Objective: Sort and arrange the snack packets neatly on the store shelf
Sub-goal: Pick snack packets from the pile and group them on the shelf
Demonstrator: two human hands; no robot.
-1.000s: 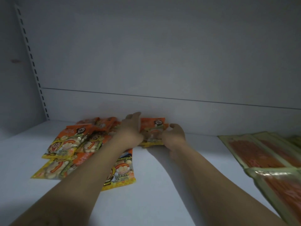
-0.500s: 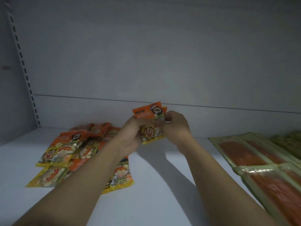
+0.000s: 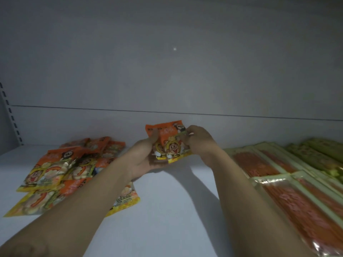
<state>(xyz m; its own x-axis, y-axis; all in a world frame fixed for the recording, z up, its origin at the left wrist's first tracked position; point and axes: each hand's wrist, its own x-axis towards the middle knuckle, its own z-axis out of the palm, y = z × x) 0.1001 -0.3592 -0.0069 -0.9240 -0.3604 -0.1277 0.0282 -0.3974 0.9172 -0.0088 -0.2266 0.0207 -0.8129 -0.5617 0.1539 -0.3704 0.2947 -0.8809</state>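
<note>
Both hands hold a small bunch of orange-and-yellow snack packets (image 3: 169, 140) with a cartoon face, lifted a little above the white shelf (image 3: 167, 210) near its back. My left hand (image 3: 143, 158) cups them from below and the left, thumb on the front. From the right, my right hand (image 3: 198, 140) pinches their upper edge. How many packets are in the bunch I cannot tell. A loose heap of the same packets (image 3: 61, 169) lies flat on the shelf at the left, partly hidden by my left forearm.
Long flat packs with orange contents (image 3: 297, 201) lie in rows on the right of the shelf, with green packs (image 3: 315, 153) behind them. The grey back wall stands close behind my hands. A slotted upright (image 3: 9, 115) runs up the far left.
The packets were lying on the shelf a second ago; both hands took them up and now hold them raised and drawn slightly toward me. The view has shifted to the right.
</note>
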